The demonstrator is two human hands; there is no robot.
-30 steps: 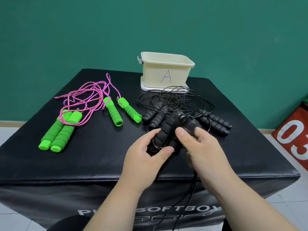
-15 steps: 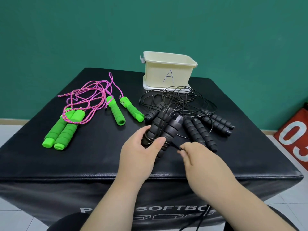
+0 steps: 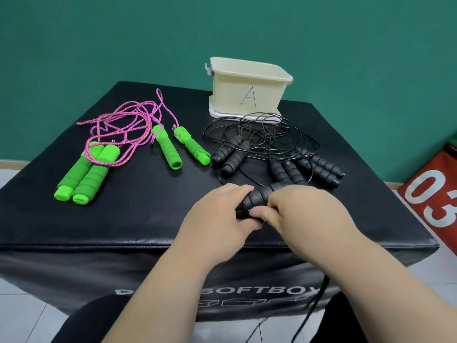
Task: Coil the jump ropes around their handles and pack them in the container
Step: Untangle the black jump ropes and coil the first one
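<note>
My left hand (image 3: 220,214) grips a pair of black foam handles (image 3: 262,194) with thin black cord wound round them, low over the front of the black soft box (image 3: 123,214). My right hand (image 3: 304,209) pinches the black cord (image 3: 319,290) beside those handles; the slack hangs over the box's front edge. Three more pairs of black handles (image 3: 230,154) (image 3: 286,172) (image 3: 321,167) lie in tangled black cord behind. Two green-handled ropes (image 3: 84,174) (image 3: 180,147) with pink cord (image 3: 123,122) lie at left. The cream container (image 3: 249,92) marked A stands open at the back.
The green wall rises behind the box. A red panel (image 3: 435,194) with white digits leans at the right, on the tiled floor. My dark-clothed knee (image 3: 99,320) shows below the box's front face.
Both hands have lowered the held black handles toward the box's front. My right hand moved in from the lower right and now sits close against the handles with the cord.
</note>
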